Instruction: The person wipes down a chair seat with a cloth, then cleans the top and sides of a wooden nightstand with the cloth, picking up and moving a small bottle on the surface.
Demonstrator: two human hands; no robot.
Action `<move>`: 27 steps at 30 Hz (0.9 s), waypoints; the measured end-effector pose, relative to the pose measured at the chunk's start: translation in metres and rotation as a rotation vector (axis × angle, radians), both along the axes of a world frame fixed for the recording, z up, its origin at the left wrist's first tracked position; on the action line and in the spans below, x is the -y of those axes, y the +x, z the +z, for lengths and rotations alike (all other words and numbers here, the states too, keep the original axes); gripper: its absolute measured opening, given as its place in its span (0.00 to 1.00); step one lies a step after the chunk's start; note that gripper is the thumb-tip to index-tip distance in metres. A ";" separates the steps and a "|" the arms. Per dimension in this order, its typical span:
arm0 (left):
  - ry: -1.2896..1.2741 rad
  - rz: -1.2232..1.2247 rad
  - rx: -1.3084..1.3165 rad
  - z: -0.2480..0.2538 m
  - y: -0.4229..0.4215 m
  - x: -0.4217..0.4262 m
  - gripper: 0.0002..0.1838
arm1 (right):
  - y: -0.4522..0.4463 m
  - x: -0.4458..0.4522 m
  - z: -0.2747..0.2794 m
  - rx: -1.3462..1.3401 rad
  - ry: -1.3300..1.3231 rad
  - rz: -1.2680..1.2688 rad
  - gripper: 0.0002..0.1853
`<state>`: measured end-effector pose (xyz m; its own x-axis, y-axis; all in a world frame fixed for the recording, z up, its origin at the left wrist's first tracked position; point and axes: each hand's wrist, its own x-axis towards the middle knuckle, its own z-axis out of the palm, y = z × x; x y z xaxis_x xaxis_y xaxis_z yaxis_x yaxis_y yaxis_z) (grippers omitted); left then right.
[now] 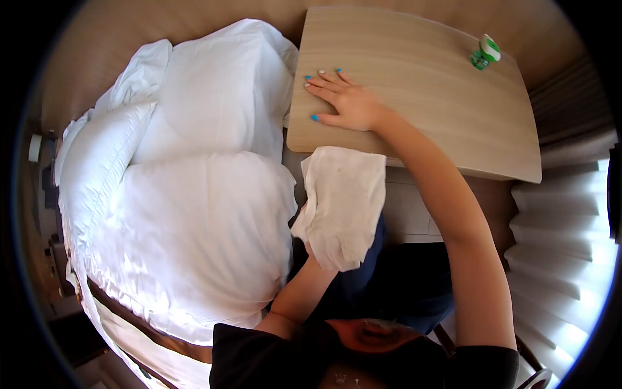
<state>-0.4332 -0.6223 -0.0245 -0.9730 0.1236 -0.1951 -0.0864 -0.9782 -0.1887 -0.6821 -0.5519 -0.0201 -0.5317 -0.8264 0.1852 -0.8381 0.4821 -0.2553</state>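
My right hand (345, 104) lies flat on the left part of a light wood tabletop (414, 78), fingers spread and holding nothing. The nails are blue and white. My left hand (309, 249) is almost wholly hidden behind a folded white cloth (343, 201), which it holds up in front of my body, close to the table's near edge. Only a sliver of the hand and the wrist show below the cloth.
A bed to the left carries white pillows (207, 97) and a bulky white duvet (201, 227). A small green and white bottle (483, 54) stands at the table's far right corner. White curtains (557, 259) hang on the right.
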 end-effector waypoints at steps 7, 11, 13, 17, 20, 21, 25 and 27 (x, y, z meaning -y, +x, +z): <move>0.088 0.105 -0.471 0.036 -0.019 -0.020 0.43 | 0.008 -0.009 -0.004 0.079 -0.340 -0.044 0.27; -0.066 -0.040 -0.578 0.039 -0.040 -0.012 0.43 | 0.063 -0.053 0.027 1.034 -1.101 -0.138 0.30; -0.030 -0.113 -0.522 0.049 -0.049 -0.021 0.42 | 0.111 -0.085 0.048 1.539 -1.416 -0.067 0.41; -0.358 -0.379 -0.443 0.056 -0.077 -0.059 0.35 | 0.163 -0.127 0.036 1.637 -1.758 0.307 0.44; -0.903 -0.321 -0.511 0.085 -0.093 -0.106 0.27 | 0.163 -0.151 0.038 1.363 -1.992 0.005 0.35; -1.136 -0.246 -0.730 0.066 -0.117 -0.113 0.21 | 0.164 -0.164 0.044 1.384 -1.976 -0.028 0.33; -1.629 -0.215 -0.931 0.088 -0.154 -0.124 0.17 | 0.171 -0.240 0.089 1.391 -1.889 -0.284 0.28; -1.953 -0.003 -1.130 0.105 -0.164 -0.141 0.16 | 0.172 -0.282 0.120 1.186 -1.860 -0.443 0.28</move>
<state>-0.5972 -0.4813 0.0809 -0.7379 0.5315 0.4159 0.5669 0.1538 0.8093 -0.5098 -0.2696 0.0998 -0.9974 -0.0003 -0.0722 0.0473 -0.7581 -0.6504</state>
